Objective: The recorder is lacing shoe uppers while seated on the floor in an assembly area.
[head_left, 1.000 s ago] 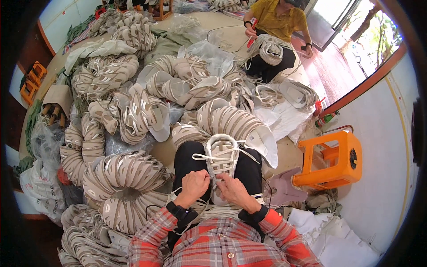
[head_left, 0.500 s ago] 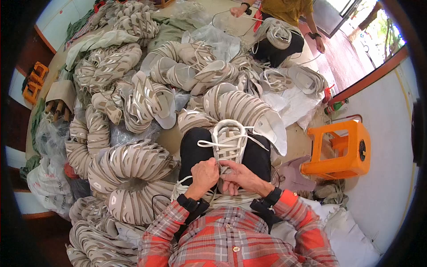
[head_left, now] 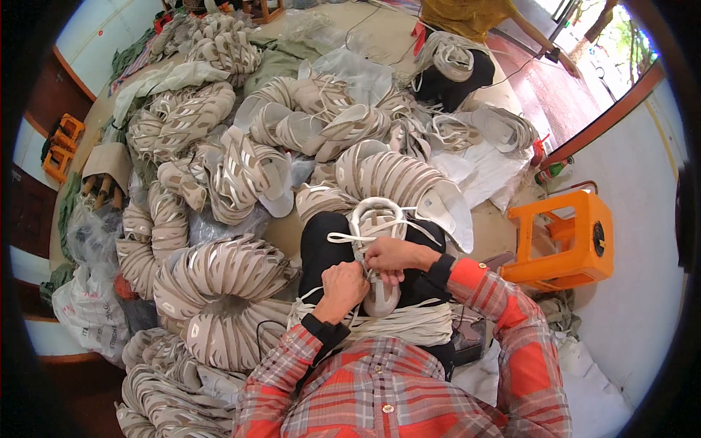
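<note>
Across my dark-trousered lap lies a beige and white shoe upper (head_left: 378, 298), its toe end toward me. A white shoelace (head_left: 342, 237) runs through it, with loose loops and ends trailing to both sides. My left hand (head_left: 342, 290) is closed, its fingertips gripping the upper's left edge near the eyelets. Over the lacing from the right comes my right hand (head_left: 394, 257), fingers curled and pressed together; whatever they pinch is hidden. A thick bundle of white laces (head_left: 409, 325) rests across my lap, just nearer me than the upper.
Coiled stacks of similar uppers (head_left: 223, 274) crowd the floor on the left and ahead. At right an orange plastic stool (head_left: 588, 241) stands by the wall, near a green bottle (head_left: 553, 171). Another person (head_left: 467, 18) sits at the far right with uppers on the lap.
My right hand has moved up and away from me over the lacing, uncovering the toe and the lace bundle. My left hand stays beside the upper. The other person's arm has swung outward.
</note>
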A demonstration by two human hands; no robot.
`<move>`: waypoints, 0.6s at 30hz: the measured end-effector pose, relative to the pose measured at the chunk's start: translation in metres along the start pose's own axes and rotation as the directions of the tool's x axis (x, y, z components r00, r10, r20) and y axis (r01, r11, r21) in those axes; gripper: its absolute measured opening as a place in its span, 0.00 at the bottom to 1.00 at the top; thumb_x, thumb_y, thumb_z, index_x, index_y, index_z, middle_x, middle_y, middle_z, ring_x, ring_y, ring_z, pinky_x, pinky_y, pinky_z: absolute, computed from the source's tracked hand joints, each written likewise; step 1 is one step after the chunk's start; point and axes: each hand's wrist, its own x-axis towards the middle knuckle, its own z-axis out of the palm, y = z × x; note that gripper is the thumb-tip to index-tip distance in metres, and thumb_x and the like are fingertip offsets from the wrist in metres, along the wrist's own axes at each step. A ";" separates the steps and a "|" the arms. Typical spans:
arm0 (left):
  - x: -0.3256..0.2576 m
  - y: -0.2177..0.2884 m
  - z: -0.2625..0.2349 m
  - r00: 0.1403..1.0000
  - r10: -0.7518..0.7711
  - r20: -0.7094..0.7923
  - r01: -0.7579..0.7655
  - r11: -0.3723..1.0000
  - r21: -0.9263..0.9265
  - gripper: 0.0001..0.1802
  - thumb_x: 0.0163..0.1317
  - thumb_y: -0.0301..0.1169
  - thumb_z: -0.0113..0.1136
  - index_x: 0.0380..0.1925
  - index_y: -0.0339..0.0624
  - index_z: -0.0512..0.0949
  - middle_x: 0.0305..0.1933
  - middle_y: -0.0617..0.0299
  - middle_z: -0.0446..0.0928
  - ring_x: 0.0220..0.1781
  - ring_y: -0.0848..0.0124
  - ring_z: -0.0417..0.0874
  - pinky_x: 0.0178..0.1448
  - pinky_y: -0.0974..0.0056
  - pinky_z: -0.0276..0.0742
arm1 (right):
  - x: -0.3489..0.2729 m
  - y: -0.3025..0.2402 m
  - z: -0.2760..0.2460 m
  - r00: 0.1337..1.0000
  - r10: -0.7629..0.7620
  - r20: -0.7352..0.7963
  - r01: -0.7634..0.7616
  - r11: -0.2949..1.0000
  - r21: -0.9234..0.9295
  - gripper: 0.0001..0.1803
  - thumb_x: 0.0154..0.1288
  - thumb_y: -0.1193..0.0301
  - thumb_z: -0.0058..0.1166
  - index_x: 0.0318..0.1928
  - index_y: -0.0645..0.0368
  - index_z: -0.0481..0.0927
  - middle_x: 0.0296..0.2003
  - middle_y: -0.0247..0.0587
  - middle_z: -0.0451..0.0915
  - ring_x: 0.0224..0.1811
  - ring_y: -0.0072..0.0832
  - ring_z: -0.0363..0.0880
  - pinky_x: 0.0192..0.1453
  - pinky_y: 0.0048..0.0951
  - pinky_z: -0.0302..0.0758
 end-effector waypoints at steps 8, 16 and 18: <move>-0.006 -0.001 0.016 0.995 -0.080 -0.067 0.069 0.987 -0.147 0.10 0.50 0.30 0.51 0.29 0.36 0.77 0.23 0.45 0.77 0.27 0.46 0.78 0.31 0.48 0.73 | -0.003 0.011 0.025 0.890 -0.418 -0.184 0.298 0.836 -0.461 0.06 0.51 0.79 0.43 0.31 0.68 0.72 0.15 0.44 0.76 0.14 0.33 0.77 0.15 0.30 0.73; -0.012 0.005 0.007 0.904 0.329 -0.271 -0.318 0.944 0.085 0.08 0.52 0.29 0.56 0.33 0.42 0.72 0.36 0.55 0.70 0.42 0.59 0.72 0.41 0.58 0.65 | -0.108 -0.039 -0.036 0.487 -0.391 -0.781 0.008 0.896 -0.444 0.12 0.57 0.77 0.51 0.40 0.64 0.66 0.24 0.44 0.78 0.26 0.32 0.81 0.26 0.32 0.78; -0.005 -0.004 0.009 0.872 0.393 -0.290 -0.367 0.919 0.143 0.05 0.57 0.30 0.52 0.30 0.41 0.72 0.33 0.56 0.70 0.37 0.59 0.72 0.37 0.58 0.65 | -0.106 -0.038 -0.035 0.594 -0.251 -0.765 0.317 0.946 -0.064 0.11 0.59 0.77 0.51 0.40 0.63 0.66 0.28 0.46 0.79 0.31 0.30 0.82 0.32 0.32 0.80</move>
